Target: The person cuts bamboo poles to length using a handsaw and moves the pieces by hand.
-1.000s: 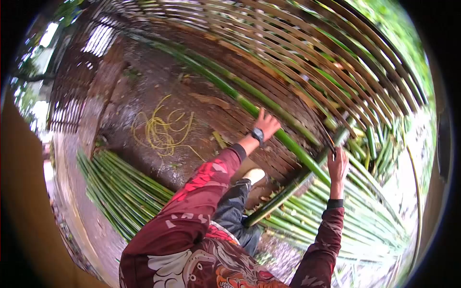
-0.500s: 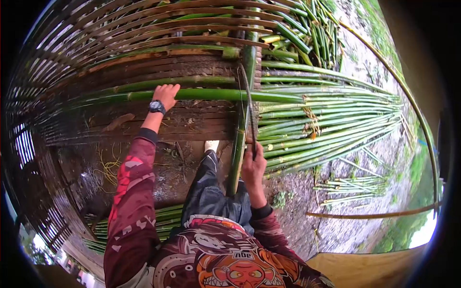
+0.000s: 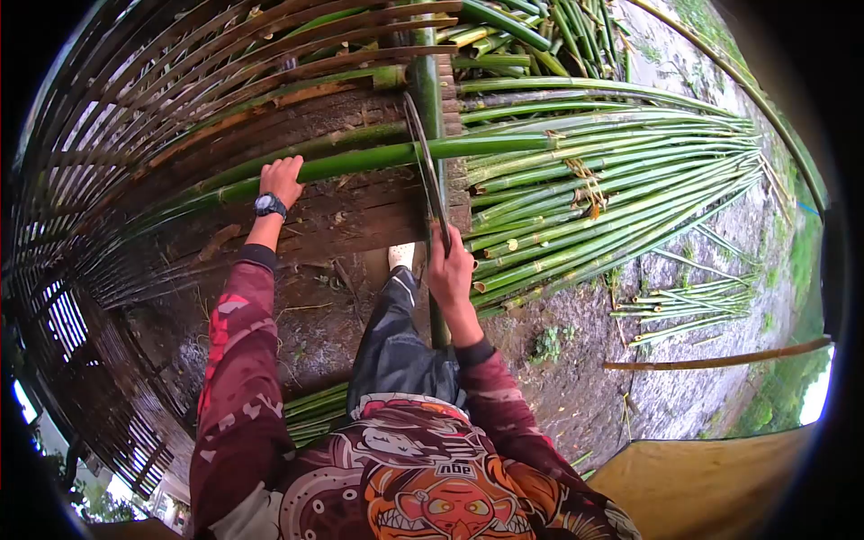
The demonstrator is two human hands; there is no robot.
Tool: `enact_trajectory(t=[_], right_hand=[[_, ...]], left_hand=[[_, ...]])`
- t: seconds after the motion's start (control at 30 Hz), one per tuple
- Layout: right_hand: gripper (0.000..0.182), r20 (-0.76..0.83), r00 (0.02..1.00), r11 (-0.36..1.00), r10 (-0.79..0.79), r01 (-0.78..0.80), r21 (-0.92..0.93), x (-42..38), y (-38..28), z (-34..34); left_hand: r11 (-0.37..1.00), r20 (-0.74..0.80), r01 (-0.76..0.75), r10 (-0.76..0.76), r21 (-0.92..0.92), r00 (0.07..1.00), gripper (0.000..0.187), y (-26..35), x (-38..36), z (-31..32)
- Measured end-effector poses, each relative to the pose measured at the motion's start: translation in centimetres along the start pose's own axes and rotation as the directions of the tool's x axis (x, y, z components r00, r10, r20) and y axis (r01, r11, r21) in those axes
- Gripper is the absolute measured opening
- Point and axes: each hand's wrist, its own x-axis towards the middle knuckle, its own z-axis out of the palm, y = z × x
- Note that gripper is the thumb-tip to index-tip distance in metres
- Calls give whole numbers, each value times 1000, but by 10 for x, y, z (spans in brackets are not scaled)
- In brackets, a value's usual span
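Observation:
A long green bamboo pole (image 3: 360,159) lies across a dark slatted wooden bench (image 3: 351,211). My left hand (image 3: 283,180) is closed over this pole left of the saw, with a watch on its wrist. In my right hand (image 3: 452,270) is the handle end of a bow saw (image 3: 425,148) with a curved frame and thin blade. The saw stands across the pole, near a thick bamboo crossbeam (image 3: 427,76) at the bench's right edge. How deep the blade sits in the pole is too small to tell.
Many cut bamboo poles (image 3: 630,189) lie fanned out at right, with more stacked at the top (image 3: 585,36). Curved slats (image 3: 270,54) rise on the left and behind the bench. A smaller bamboo bundle (image 3: 693,306) rests on wet ground. A tan sheet (image 3: 702,477) hangs at lower right.
The whole view has shifted and turned a little. My right hand with the bow saw has moved slightly forward toward the pole. My left hand stays on the pole.

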Motion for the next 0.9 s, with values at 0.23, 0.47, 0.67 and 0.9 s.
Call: enact_trajectory(t=[0.23, 0.47, 0.67, 0.9], right_hand=[[25, -121, 993, 999, -2, -4, -50, -58, 23, -85], [28, -121, 981, 974, 154, -171, -147, -80, 64, -150], [30, -113, 973, 970, 201, -214, -114, -80, 71, -164], [29, -88, 966, 953, 242, -254, -165, -101, 54, -182]], left_hand=[[990, 86, -124, 129, -61, 988, 44, 78, -33, 14], [980, 97, -143, 157, -136, 983, 35, 189, -49, 46], [997, 183, -35, 46, -65, 982, 32, 203, -41, 42], [996, 118, -72, 77, -43, 990, 32, 202, -44, 46]])
